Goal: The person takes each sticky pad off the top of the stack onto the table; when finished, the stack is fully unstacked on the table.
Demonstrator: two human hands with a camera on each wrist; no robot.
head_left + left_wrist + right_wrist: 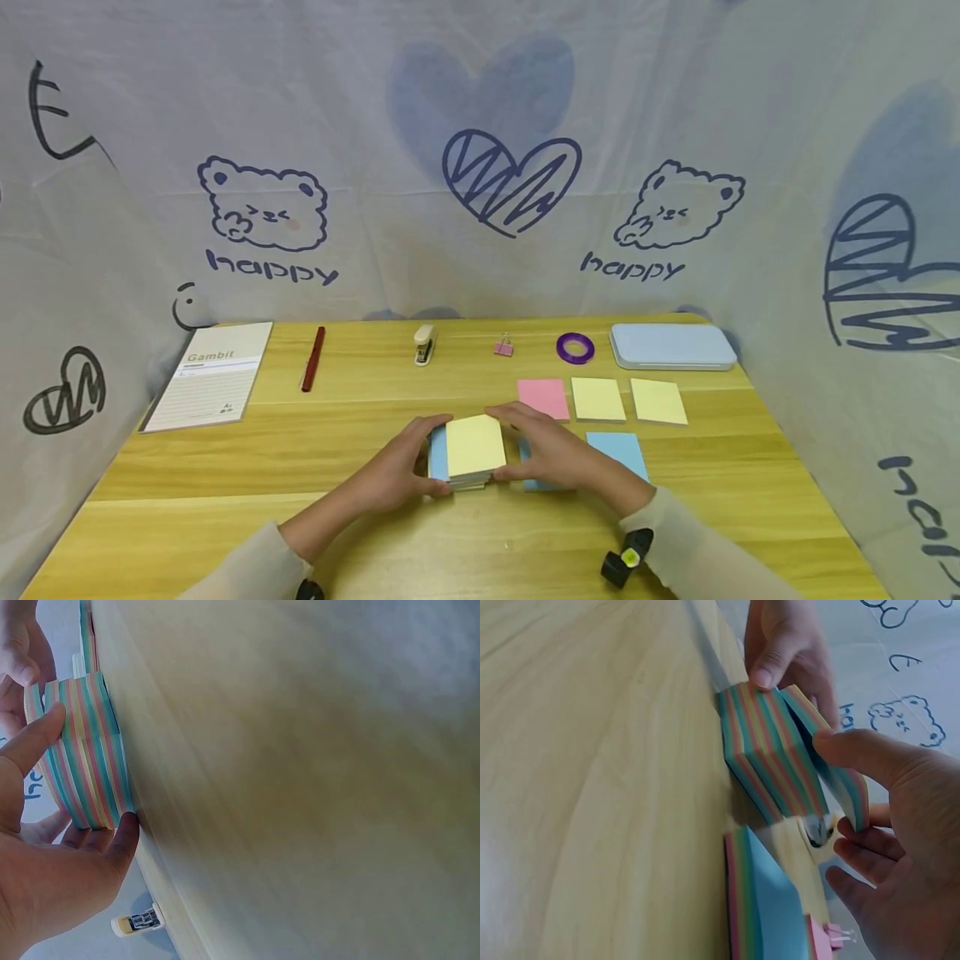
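Observation:
A tall stack of sticky note pads (88,750), striped in pink, yellow and blue-green at its edges, stands on the table in front of me. My left hand (397,467) grips it from the left side, thumb on the near face and fingers around the far one. In the right wrist view my right hand (907,847) pinches a yellow-topped sticky note pad (476,446) between thumb and fingers. That pad overlaps the stack's top, tilted, with a wedge of gap below it. Blue paper (438,457) shows at the stack's top left.
Pink (543,399), yellow (597,399) and blue (618,452) pads lie to the right; another blue pad is partly behind my right hand. Along the back are a notebook (213,375), red pen (313,358), stapler (424,344), pink binder clip (503,347), purple tape roll (561,349) and pale blue case (672,347).

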